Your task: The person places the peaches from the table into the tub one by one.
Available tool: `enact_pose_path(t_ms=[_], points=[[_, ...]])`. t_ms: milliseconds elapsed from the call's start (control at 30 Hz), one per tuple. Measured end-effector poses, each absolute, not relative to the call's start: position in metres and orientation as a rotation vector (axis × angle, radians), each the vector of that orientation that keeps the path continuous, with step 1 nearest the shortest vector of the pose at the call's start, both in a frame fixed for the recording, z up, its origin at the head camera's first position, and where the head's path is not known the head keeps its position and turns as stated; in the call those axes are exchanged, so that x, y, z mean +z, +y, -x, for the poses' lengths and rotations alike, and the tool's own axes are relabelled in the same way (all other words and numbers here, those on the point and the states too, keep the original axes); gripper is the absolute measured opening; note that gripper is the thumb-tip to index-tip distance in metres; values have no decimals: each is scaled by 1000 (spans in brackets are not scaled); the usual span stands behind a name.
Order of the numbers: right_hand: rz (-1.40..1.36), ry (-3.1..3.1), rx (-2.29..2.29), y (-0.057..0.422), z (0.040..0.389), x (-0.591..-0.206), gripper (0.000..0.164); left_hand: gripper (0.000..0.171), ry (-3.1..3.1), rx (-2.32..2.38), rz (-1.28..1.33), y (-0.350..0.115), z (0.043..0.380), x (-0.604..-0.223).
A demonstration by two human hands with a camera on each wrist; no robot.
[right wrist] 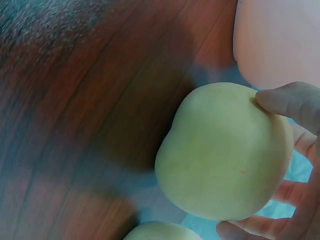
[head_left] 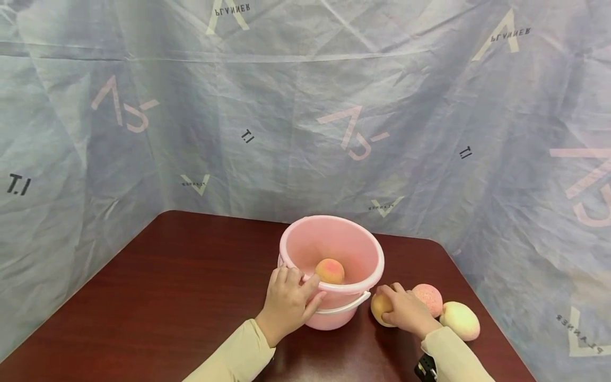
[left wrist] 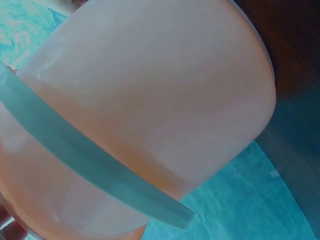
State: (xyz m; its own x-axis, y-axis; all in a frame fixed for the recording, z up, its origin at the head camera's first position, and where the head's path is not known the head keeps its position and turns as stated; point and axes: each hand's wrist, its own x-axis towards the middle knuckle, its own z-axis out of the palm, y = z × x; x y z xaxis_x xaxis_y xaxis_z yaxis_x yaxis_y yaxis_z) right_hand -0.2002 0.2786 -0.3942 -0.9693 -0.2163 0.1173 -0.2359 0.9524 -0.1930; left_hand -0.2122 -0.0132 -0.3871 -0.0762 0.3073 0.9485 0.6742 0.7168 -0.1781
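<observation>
Left hand (head_left: 288, 303) bends its fingers over the near rim of a pink bucket (head_left: 329, 321) and holds on. Right hand (head_left: 408, 313) has its thumb and fingers curled round a yellow peach (head_left: 380, 309), just right of the bucket. I cannot tell if this peach touches the brown table (head_left: 143, 286). An orange peach (head_left: 329, 271) sits inside the bucket. Past the right hand are a pink fruit (head_left: 428, 300) and a pale yellow fruit (head_left: 460, 321), side by side.
</observation>
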Motion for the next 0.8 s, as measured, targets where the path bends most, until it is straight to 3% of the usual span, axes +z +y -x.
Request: enact_pose_path(t_ms=[800], points=[[-415, -3093, 334, 283, 199, -401, 66, 36, -1668, -371, 803, -12, 216, -390]])
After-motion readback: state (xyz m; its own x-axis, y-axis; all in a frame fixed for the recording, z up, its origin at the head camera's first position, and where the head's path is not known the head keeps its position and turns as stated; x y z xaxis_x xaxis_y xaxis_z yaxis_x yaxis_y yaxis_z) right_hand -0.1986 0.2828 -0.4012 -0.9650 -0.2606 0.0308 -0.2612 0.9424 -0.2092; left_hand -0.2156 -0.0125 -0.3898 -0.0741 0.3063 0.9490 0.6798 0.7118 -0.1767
